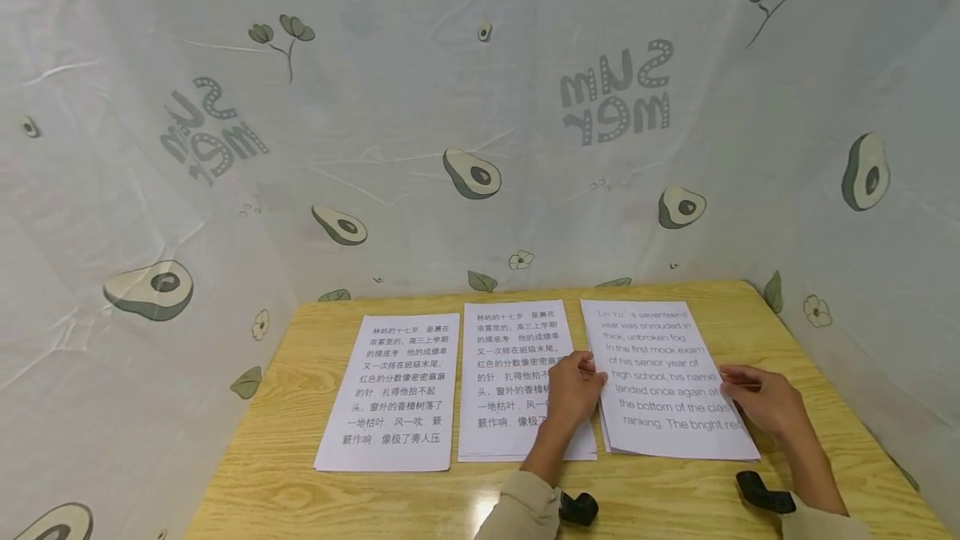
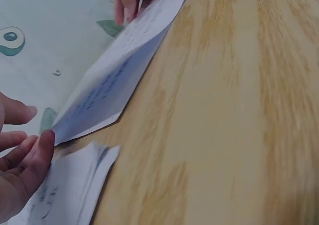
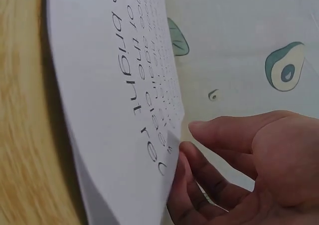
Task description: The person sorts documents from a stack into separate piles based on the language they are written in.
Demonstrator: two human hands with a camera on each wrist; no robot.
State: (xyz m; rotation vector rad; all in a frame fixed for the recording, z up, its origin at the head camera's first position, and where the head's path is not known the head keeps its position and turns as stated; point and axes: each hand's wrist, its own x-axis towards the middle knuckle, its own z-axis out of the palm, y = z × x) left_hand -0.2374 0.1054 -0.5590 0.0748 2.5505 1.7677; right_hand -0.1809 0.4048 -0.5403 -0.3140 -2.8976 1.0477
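Note:
A sheet printed with English text [image 1: 660, 382] lies at the right, between the two hands. In the left wrist view this sheet [image 2: 124, 45] is lifted off another printed sheet [image 2: 107, 98] below it. My left hand [image 1: 576, 390] is at its left edge, fingertips touching the edge and thumb held apart. At its right edge is my right hand [image 1: 765, 398], with fingers against the edge from beneath and the thumb clear of the paper. My left forearm overlaps the middle stack of sheets with Chinese text [image 1: 510, 373].
Another stack of Chinese-printed sheets [image 1: 393, 394] lies at the left of the wooden table [image 1: 300, 502]. A pale curtain [image 1: 405, 90] with avocado prints hangs behind and along both sides. Black wrist devices [image 1: 763, 493] sit by both sleeves.

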